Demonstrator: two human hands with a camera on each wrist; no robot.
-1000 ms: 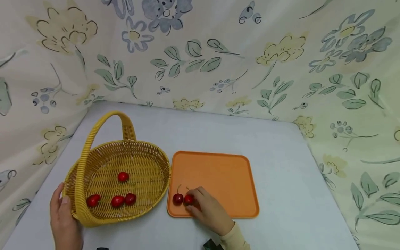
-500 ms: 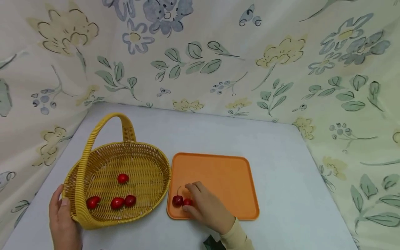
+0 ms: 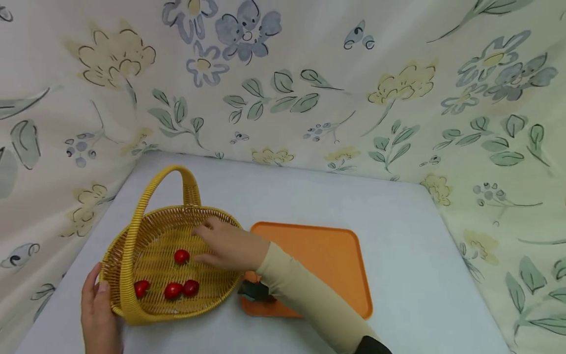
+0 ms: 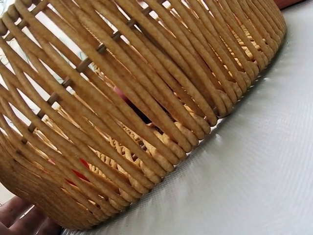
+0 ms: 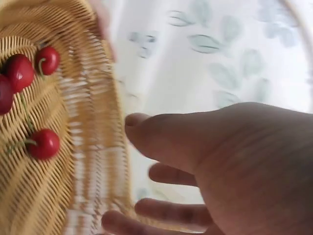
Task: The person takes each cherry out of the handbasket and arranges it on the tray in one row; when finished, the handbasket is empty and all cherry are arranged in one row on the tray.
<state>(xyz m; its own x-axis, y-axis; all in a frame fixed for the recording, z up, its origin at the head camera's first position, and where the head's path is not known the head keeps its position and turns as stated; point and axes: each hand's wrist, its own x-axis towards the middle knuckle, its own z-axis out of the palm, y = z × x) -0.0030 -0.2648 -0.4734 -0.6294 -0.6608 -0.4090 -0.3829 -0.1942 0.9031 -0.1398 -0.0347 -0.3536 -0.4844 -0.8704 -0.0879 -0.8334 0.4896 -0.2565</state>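
Observation:
My right hand [image 3: 232, 246] is over the right side of the yellow wicker basket [image 3: 155, 314], fingers loosely extended. In the right wrist view its thumb [image 5: 161, 132] and fingers stand apart with nothing between them. Several red cherries lie on the basket floor, among them one cherry [image 3: 182, 256] nearest that hand. Curved stems show on two cherries from the right wrist. My left hand [image 3: 100, 314] rests against the basket's outer left side near the rim; its fingertips [image 4: 24, 218] show at the wall's lower left in the left wrist view.
An orange tray [image 3: 318, 255] lies right of the basket, its left front part hidden by my right sleeve [image 3: 309, 290] and a dark wrist device [image 3: 255, 291]. The white table [image 3: 411, 255] meets a floral cloth [image 3: 283, 123] behind. The basket's tall handle [image 3: 132, 246] arches over its left side.
My right hand has left the two cherries on the tray and moved left over the basket. My left hand stays at the basket. The head view has shifted slightly.

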